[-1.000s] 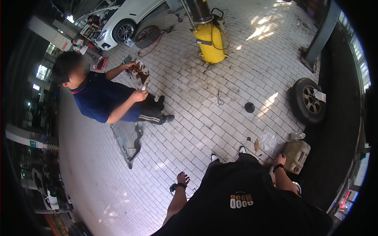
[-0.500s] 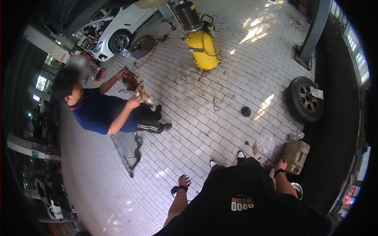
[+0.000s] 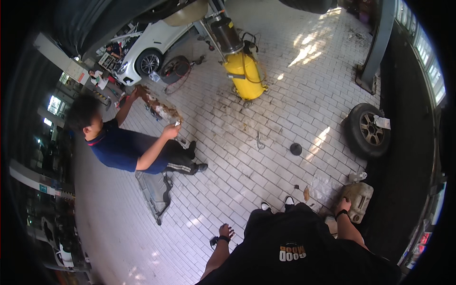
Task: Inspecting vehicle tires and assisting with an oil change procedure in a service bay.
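My left hand (image 3: 226, 231) hangs low at my side over the paved floor, fingers apart and holding nothing; a dark band and a small dark device are at its wrist. My right hand (image 3: 344, 205) hangs on the other side and overlaps a dirty beige jerrycan (image 3: 362, 197) in the picture; I cannot tell whether they touch, and its fingers are largely hidden. To the left, a co-worker in a dark blue shirt (image 3: 121, 145) holds a brown-stained, whitish, ragged-looking piece (image 3: 161, 107) stretched between both hands. A grey moulded panel (image 3: 154, 192) lies behind that person's legs.
A yellow wheeled tank (image 3: 243, 78) stands ahead. A wheel (image 3: 368, 130) lies right, near a lift post (image 3: 373, 71). A small black round object (image 3: 296, 149) and a plastic sheet (image 3: 325, 184) lie on the floor. A white car (image 3: 152, 45) stands far left; raised vehicle parts (image 3: 118, 19) hang overhead.
The scene has shifted slightly downward in view, with more of the overhead vehicle showing. The co-worker's stained piece is now held higher and stretched out. My hands still hang at my sides.
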Available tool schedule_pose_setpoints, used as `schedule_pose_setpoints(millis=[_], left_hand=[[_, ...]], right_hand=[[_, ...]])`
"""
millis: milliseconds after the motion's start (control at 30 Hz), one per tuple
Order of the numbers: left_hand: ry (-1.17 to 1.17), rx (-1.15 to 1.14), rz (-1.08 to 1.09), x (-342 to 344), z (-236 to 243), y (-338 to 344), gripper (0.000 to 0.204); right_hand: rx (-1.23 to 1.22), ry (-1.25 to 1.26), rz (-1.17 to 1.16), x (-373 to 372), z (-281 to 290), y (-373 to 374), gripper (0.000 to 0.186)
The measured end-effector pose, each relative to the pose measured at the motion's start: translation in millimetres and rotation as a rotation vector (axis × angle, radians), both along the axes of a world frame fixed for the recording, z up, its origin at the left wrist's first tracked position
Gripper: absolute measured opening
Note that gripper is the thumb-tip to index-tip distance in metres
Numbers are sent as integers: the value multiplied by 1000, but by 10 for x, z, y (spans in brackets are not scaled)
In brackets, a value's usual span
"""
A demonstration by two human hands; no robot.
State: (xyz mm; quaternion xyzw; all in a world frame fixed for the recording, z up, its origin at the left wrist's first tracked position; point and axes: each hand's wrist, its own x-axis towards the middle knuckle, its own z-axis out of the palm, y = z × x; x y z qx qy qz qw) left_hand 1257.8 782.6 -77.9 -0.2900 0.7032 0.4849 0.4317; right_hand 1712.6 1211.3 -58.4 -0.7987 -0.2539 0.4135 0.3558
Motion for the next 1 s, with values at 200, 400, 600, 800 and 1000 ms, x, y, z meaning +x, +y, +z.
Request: schedule_pose_setpoints(millis=[200, 400, 600, 800, 1000], left_hand=[[3, 48, 26, -212, 181, -7, 31], [57, 93, -43, -601, -61, 74, 30], [78, 79, -70, -753, 92, 427, 23], [-17, 113, -44, -738, -208, 169, 21], [-103, 106, -54, -604, -461, -8, 20]], right_hand=[[110, -202, 78, 109, -647, -41, 25], [104, -215, 75, -142, -621, -155, 25], [132, -210, 43, 10, -708, -279, 24], [55, -88, 2, -248, -5, -484, 24], [124, -162, 43, -113, 155, -679, 24]])
